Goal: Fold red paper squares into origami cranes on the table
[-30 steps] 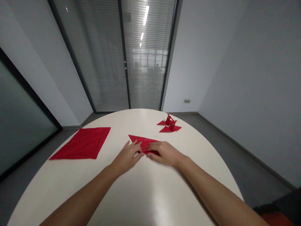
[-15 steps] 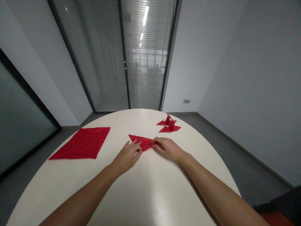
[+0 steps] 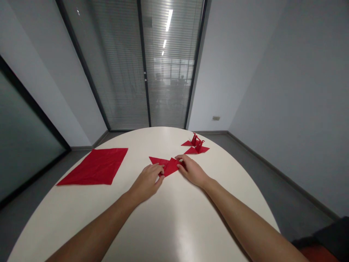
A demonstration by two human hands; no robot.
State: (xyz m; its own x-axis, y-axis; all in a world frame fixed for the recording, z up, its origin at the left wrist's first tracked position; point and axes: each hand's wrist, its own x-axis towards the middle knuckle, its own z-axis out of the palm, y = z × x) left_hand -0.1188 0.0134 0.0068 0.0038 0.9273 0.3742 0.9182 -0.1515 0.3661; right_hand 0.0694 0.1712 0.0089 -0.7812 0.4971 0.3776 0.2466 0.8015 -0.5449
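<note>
A red paper folded into a triangle lies on the round white table in front of me. My left hand rests on its near left part, fingers bent and pressing the paper down. My right hand pinches the paper's right corner and lifts it over toward the middle, so a flap stands slightly raised between the hands.
A flat square sheet of red paper lies at the table's left. Two folded red paper cranes stand behind my right hand near the far edge. Glass doors with blinds close the room beyond.
My right hand slid from the paper's near point to its right corner and has begun lifting that corner inward. My left hand curled its fingers a little and stayed in place.
</note>
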